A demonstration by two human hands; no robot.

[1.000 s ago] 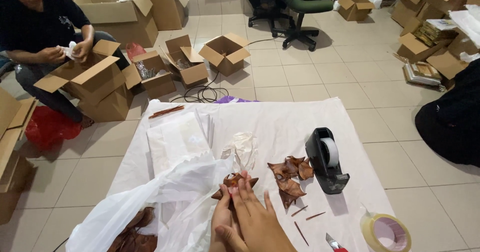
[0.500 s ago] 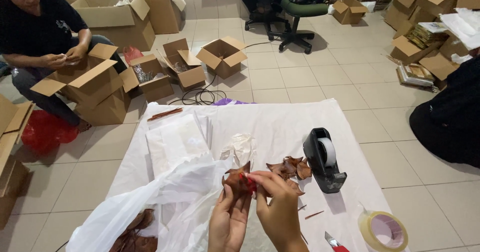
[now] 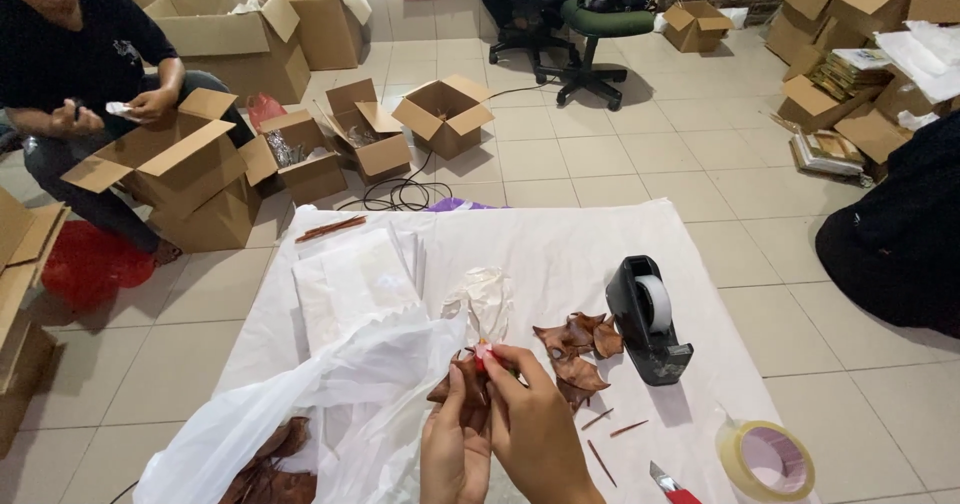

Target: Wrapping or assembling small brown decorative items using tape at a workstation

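Both hands meet at the near edge of the white sheet (image 3: 560,254). Left hand (image 3: 455,454) and right hand (image 3: 535,434) are closed together on one dried brown leaf (image 3: 462,379), fingertips pinching its upper end, where a small red-pink bit shows; what that bit is cannot be told.

Progress, judged from the layout: work looks part way. Just right of the grip lies a small pile of dried leaves (image 3: 578,349), loose. Left and below the grip, a white plastic bag (image 3: 300,419) is open with more brown leaves showing at its mouth. Just above the grip lies a crumpled translucent wrapper (image 3: 485,299). Which pile is handled and which is waiting cannot be told.

Surface: further right of the grip, a black tape dispenser (image 3: 648,319); beyond it toward the near right corner, a roll of clear tape (image 3: 768,461) and a red-handled cutter (image 3: 672,484). Thin brown sticks (image 3: 612,434) lie between leaf pile and tape roll. Up-left of the grip, a stack of white sheets (image 3: 350,279).

Room: pale tiled floor, many open cardboard boxes (image 3: 445,114), a green office chair (image 3: 590,24). Another person (image 3: 70,64) sits far up-left, hands busy over a box.
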